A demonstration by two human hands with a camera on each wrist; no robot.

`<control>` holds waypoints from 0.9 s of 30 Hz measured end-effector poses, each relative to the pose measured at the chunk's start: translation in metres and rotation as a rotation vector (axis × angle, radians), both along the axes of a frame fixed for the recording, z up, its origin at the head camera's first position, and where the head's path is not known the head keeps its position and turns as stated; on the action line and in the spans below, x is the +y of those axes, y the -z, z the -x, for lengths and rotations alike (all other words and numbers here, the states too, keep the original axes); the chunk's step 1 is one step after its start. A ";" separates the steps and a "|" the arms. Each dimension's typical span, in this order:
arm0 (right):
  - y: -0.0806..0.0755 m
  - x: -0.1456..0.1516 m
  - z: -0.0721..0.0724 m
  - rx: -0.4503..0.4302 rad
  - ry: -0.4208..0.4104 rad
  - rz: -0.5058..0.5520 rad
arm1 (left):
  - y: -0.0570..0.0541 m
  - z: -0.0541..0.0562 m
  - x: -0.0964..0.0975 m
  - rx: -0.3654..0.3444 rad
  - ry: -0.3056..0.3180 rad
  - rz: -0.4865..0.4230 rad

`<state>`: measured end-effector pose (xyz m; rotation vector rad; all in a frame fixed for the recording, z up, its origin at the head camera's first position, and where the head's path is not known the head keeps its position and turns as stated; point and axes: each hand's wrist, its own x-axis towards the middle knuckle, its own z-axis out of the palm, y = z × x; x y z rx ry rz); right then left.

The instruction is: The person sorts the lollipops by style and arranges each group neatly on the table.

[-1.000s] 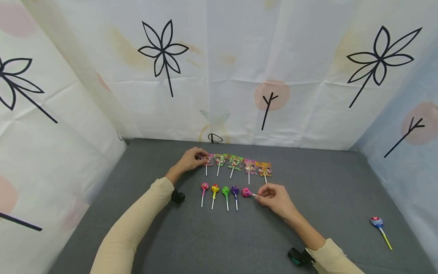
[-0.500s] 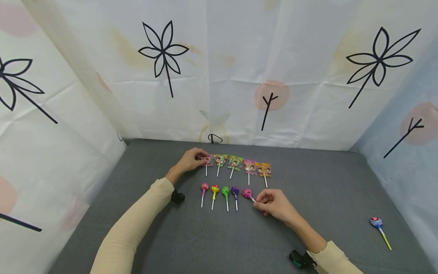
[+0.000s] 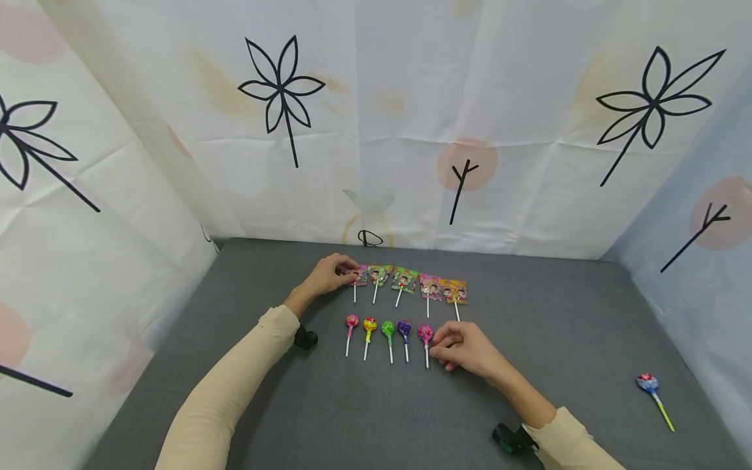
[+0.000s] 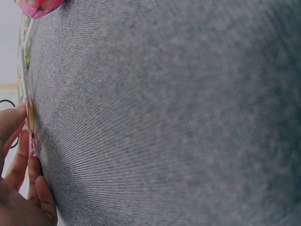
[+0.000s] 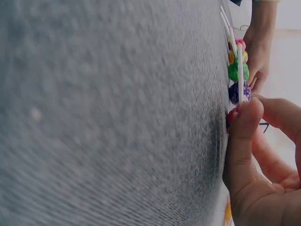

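My right hand point(image 3: 467, 352) pinches the white stick of a pink round lollipop point(image 3: 425, 333) at the right end of the front row. In the right wrist view its thumb point(image 5: 247, 122) and index finger meet at that stick, partly hiding the pink head. My left hand point(image 3: 328, 274) holds the wrapper of a flat pink lollipop point(image 3: 360, 277) at the left end of the back row. The left wrist view shows the left fingers point(image 4: 19, 162) against that wrapper, seen edge-on.
Beside the right hand's lollipop lie purple point(image 3: 403, 328), green point(image 3: 388, 328), yellow point(image 3: 369, 325) and pink point(image 3: 352, 321) round ones. Several flat-wrapped lollipops point(image 3: 404, 279) continue the back row. A blue-and-red lollipop point(image 3: 648, 383) lies far right on the grey table point(image 3: 352, 418). White curtains point(image 3: 399, 117) enclose it.
My right hand has turned the pink lollipop from lying sideways to stick toward me, in line with its neighbours, shifting slightly left and down. The left hand has stayed put.
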<state>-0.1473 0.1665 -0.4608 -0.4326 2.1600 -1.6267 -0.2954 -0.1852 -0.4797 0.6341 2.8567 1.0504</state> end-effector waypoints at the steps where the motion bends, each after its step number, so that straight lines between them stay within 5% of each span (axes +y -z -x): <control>1: 0.001 0.000 0.001 0.002 0.015 0.007 | 0.000 0.000 0.000 -0.003 -0.003 -0.001; 27: 0.008 -0.016 0.019 -0.004 0.048 0.047 | -0.003 -0.003 0.001 -0.004 0.027 -0.057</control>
